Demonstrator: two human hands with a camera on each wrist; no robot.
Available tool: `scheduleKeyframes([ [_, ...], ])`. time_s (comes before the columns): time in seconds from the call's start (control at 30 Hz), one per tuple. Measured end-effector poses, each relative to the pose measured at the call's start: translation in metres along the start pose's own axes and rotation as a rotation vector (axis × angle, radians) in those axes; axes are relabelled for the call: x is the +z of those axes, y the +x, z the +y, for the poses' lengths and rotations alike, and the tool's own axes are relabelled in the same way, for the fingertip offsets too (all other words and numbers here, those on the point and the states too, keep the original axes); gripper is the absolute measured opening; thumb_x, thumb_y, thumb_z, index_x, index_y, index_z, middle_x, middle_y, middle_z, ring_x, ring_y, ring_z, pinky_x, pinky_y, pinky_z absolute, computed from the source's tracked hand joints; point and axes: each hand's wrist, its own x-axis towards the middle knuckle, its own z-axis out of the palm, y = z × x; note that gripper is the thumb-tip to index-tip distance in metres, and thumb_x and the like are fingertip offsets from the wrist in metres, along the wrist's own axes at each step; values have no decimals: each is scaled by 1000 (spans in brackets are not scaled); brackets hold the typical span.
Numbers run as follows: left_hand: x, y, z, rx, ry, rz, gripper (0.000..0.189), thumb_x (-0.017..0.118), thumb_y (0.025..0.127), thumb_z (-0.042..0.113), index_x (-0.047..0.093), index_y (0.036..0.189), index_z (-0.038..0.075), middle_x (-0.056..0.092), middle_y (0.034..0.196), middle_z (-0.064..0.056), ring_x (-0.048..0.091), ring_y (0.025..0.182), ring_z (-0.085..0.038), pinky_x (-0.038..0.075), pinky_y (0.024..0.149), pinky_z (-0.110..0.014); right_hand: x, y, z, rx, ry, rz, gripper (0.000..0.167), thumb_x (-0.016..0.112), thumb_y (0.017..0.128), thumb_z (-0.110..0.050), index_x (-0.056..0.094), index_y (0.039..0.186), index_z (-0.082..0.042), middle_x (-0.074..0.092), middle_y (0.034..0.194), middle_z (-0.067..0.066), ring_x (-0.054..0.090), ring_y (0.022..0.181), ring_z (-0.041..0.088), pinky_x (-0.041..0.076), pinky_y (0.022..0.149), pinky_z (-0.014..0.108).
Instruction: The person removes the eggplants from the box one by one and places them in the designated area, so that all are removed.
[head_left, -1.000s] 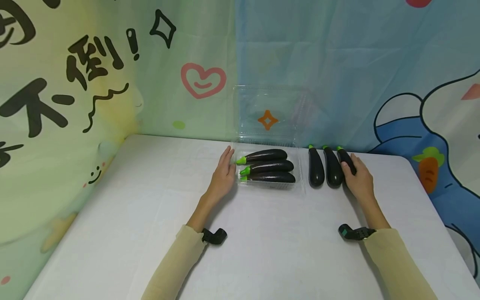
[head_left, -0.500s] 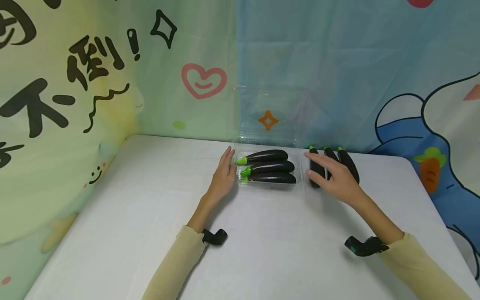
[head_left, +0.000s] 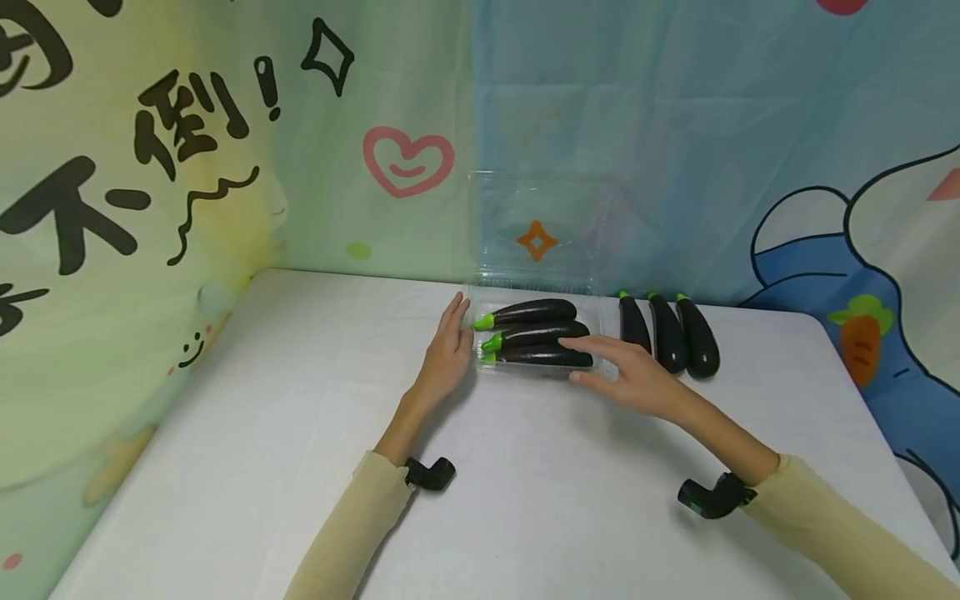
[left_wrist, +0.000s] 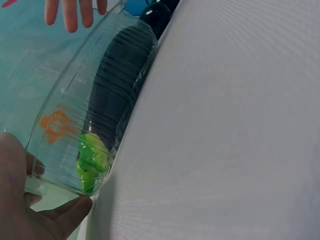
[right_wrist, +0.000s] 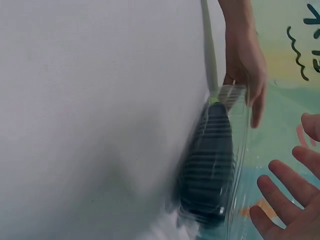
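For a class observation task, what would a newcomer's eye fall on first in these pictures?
Probably the three dark eggplants inside the clear container, and three more eggplants on the white table to its right. Next, the left hand at the container's left end and the right hand, fingers spread, near its right end. A pink heart stands out on the backdrop, above and left.

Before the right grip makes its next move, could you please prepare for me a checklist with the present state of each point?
1. Lid open: ok, raised behind the box.
2. Right grip free: ok, fingers spread, holding nothing.
3. Left grip at the box's left end: ok.
4. Left grip steadying firmly: cannot tell.
5. Eggplants inside all lying the same way: ok, three, stems left.
6. All eggplants boxed: not ok, three eggplants outside, to the right.
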Motion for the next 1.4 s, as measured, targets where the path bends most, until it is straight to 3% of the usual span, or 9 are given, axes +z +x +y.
scheduleKeyframes([
  [0.33,0,0,0,5,-1,0,52,37,101,12,30,152,6,20,163,-4,22,150,-22,25,120,-44,0,35,4,-51,23,-149,44,62,95,-23,57,136,-9,58,139,13,54,128,33,47,100,53],
  [0.5,0,0,0,9,2,-1,52,37,101,13,30,152,5,21,163,-5,22,150,-22,25,120,-44,3,54,11,-24,104,-234,44,59,97,-23,55,137,-7,57,139,13,56,125,32,48,99,50],
  [0.7,0,0,-1,18,-6,-3,52,36,101,15,29,152,4,20,163,-5,21,150,-23,25,120,-44,10,69,17,11,114,-299,44,58,98,-26,55,138,-8,59,138,11,57,126,28,49,100,46],
  [0.93,1,1,-3,27,-1,9,52,36,101,15,30,151,4,22,162,-8,23,149,-23,27,119,-46,19,80,19,-26,85,-324,43,55,99,-25,54,137,-5,59,137,14,56,126,31,48,100,47],
  [1.2,2,1,-1,15,3,10,52,36,101,15,30,152,5,21,163,-3,23,149,-23,27,119,-46,25,86,25,16,51,-334,42,57,98,-27,57,136,-9,59,137,12,53,129,31,45,104,50],
  [1.4,1,0,-1,1,9,4,52,36,101,14,29,152,6,20,163,-5,22,150,-24,27,119,-47,31,88,31,23,15,-346,42,60,96,-28,59,135,-13,59,137,13,59,120,30,49,97,47],
])
